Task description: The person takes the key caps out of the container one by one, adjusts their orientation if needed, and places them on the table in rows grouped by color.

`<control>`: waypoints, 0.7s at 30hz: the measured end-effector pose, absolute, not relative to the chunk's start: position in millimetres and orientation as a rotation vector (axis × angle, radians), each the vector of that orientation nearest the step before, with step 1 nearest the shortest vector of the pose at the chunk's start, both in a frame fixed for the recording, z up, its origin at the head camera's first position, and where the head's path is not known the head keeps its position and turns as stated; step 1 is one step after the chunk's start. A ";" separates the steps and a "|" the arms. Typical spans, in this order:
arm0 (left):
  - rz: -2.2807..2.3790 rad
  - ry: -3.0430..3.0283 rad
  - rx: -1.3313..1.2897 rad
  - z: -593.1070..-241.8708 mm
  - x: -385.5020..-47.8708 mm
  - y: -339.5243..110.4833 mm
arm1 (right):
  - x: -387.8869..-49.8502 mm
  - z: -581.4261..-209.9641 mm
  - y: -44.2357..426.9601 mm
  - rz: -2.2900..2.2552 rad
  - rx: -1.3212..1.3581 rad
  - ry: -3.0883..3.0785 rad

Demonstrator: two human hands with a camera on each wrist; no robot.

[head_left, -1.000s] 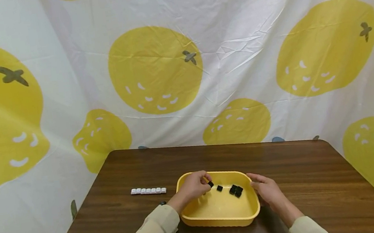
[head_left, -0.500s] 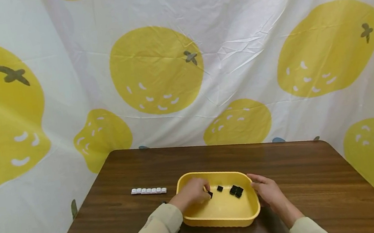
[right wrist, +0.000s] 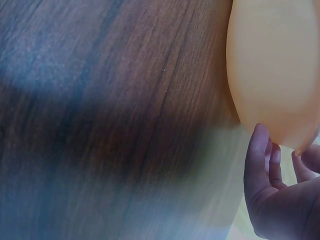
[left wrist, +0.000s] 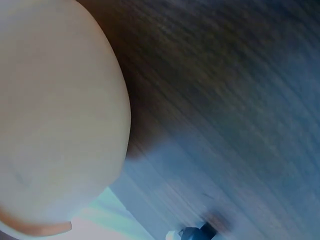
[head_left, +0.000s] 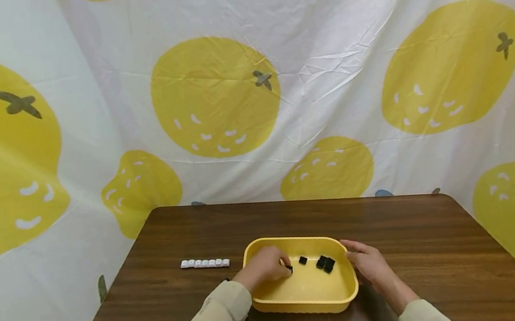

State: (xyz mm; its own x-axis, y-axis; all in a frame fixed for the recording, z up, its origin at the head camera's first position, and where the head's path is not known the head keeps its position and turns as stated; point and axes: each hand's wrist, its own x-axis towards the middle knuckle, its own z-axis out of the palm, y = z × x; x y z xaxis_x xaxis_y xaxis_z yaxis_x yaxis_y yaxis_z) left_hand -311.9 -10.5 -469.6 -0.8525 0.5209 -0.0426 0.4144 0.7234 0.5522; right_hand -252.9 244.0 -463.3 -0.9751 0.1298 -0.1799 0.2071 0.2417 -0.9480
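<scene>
A yellow plastic tray (head_left: 313,290) stands on the table, and my left hand (head_left: 267,265) reaches into its left side. Its fingertips pinch a small black square piece (head_left: 291,269), mostly hidden, that looks like a keycap. One loose black piece (head_left: 302,260) lies farther back on the tray floor. Several more black pieces (head_left: 326,263) sit clustered toward the right. My right hand (head_left: 370,265) holds the tray's right side, thumb at the rim and fingers against the outer wall (right wrist: 272,75). In the left wrist view the tray wall (left wrist: 60,110) shows, but not the left hand.
A row of several white keycap-like pieces (head_left: 205,263) lies left of the tray on the dark wooden table (head_left: 422,225). A lemon-print cloth (head_left: 320,81) hangs behind the table and along its left side. A dark object (left wrist: 197,232), cut off, shows low in the left wrist view.
My left hand has lowered a black piece from near the tray's back left toward the floor, slightly nearer to me. The right hand, tray and other pieces stay put.
</scene>
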 end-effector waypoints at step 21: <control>1.475 2.473 0.572 -458.6 -312.8 -18.5 | -251.6 -462.5 243.9 -1.884 0.318 2.414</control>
